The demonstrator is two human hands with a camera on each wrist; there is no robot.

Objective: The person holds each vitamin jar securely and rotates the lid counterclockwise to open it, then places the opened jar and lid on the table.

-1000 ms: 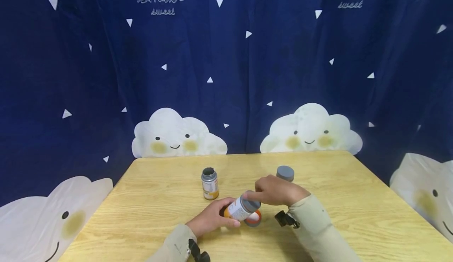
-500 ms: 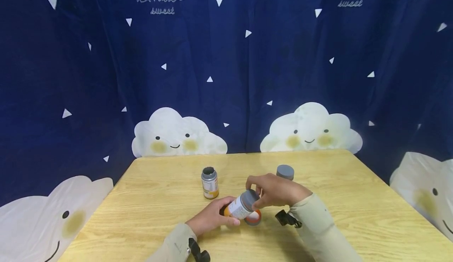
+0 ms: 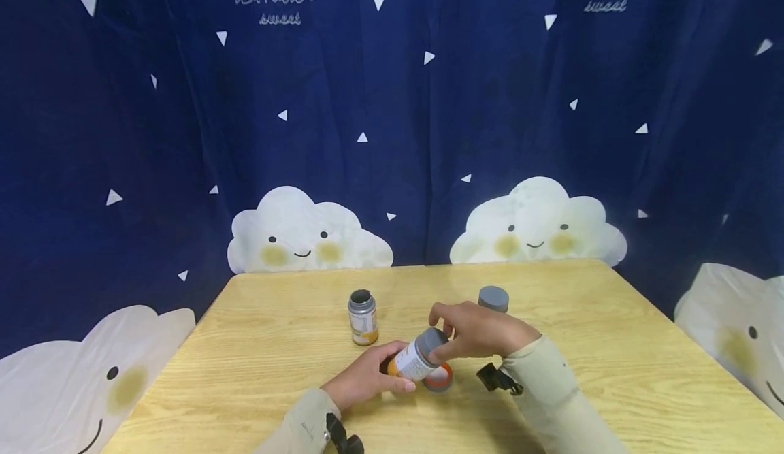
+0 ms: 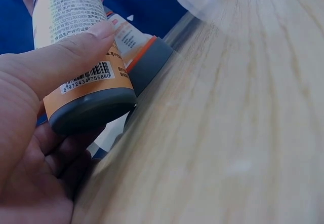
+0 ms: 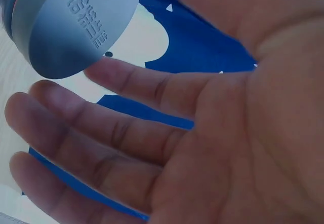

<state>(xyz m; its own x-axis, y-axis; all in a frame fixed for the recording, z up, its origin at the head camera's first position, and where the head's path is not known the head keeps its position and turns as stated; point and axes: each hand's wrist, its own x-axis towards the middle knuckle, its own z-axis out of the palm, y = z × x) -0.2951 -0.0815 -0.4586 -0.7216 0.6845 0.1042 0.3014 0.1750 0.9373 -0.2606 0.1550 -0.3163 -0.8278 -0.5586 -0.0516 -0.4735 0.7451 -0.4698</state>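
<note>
My left hand (image 3: 367, 378) grips a supplement bottle (image 3: 409, 364) with a white and orange label, tilted with its grey cap (image 3: 432, 344) up to the right. In the left wrist view, the thumb (image 4: 81, 51) presses across the label above the barcode. My right hand (image 3: 478, 331) pinches that cap between thumb and index finger. Embossed characters show on the cap's top in the right wrist view, where the other fingers (image 5: 101, 127) extend away from it. Below the held bottle lies an upturned grey cap (image 3: 437, 379) with an orange rim, partly hidden.
An uncapped bottle (image 3: 364, 318) stands upright farther back on the wooden table (image 3: 275, 331). Behind my right hand shows a grey round top (image 3: 493, 299); what lies below it is hidden. A blue curtain (image 3: 422, 127) with clouds hangs beyond the table.
My right fingers have shifted round the cap, from lying over its near edge to index finger behind and thumb in front. The left hand and bottle have hardly moved.
</note>
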